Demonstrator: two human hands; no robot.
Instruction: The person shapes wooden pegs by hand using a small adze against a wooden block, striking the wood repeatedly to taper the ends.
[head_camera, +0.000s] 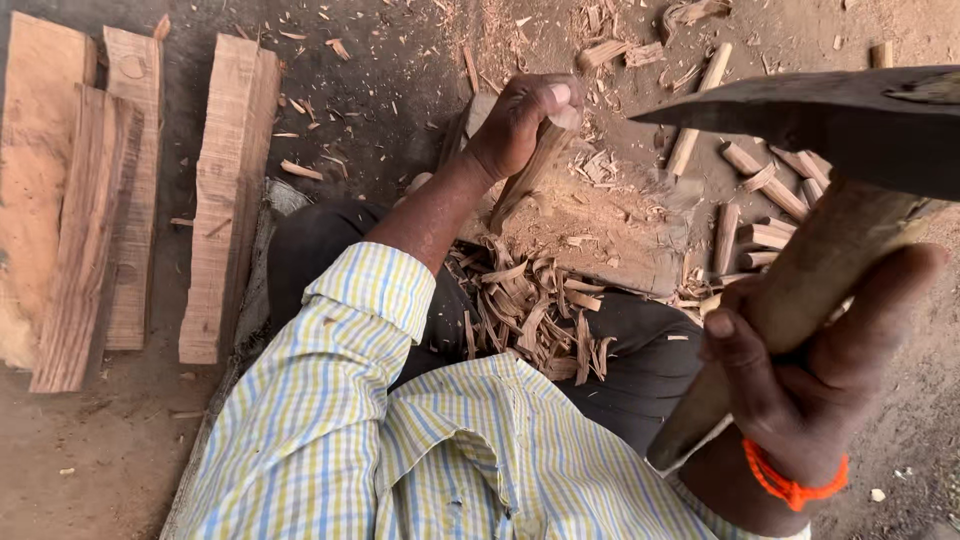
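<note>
My left hand (517, 122) grips a short wooden stick (530, 178) and holds it upright with its lower end on a wooden chopping block (610, 250). My right hand (810, 370) is closed around the thick wooden handle of an adze (800, 290), raised close to the camera at the right. Its dark metal blade (830, 115) points left, above and to the right of the stick. An orange thread band circles my right wrist. Curled wood shavings (535, 310) lie piled on my dark trousers below the block.
Rough wooden planks (225, 190) lie side by side on the dirt floor at the left. Several short cut sticks (760, 200) are scattered at the right, beyond the block. Chips and shavings litter the ground at the top.
</note>
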